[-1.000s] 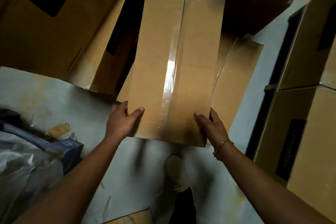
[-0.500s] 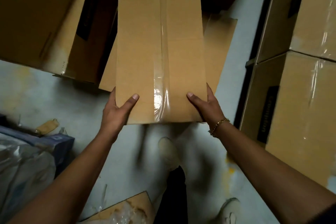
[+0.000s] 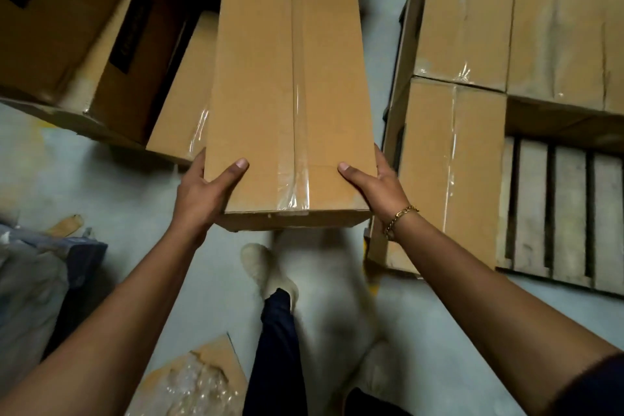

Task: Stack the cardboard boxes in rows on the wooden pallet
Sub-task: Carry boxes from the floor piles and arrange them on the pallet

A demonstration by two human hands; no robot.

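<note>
A long taped cardboard box [image 3: 290, 84] is held up in front of me, above the floor. My left hand [image 3: 202, 194] grips its near left corner, thumb on top. My right hand [image 3: 378, 189], with a gold bracelet at the wrist, grips the near right corner the same way. At the right lies the wooden pallet [image 3: 553, 213], its bare slats showing near me. Three sealed boxes stand on it: one at its left edge [image 3: 449, 162], one behind that [image 3: 462, 13] and one at the far right [image 3: 570, 27].
Larger printed boxes [image 3: 67, 27] and a smaller sealed box [image 3: 184, 91] sit on the floor at the left. Torn cardboard with plastic wrap [image 3: 196, 378] lies near my feet. A blue-grey bundle [image 3: 37, 280] lies at the lower left. My shoe [image 3: 263, 263] is on the grey floor.
The view has swung right: the pallet's slats and its boxes have come into sight. Both hands keep the same hold on the box, which now shows its far end.
</note>
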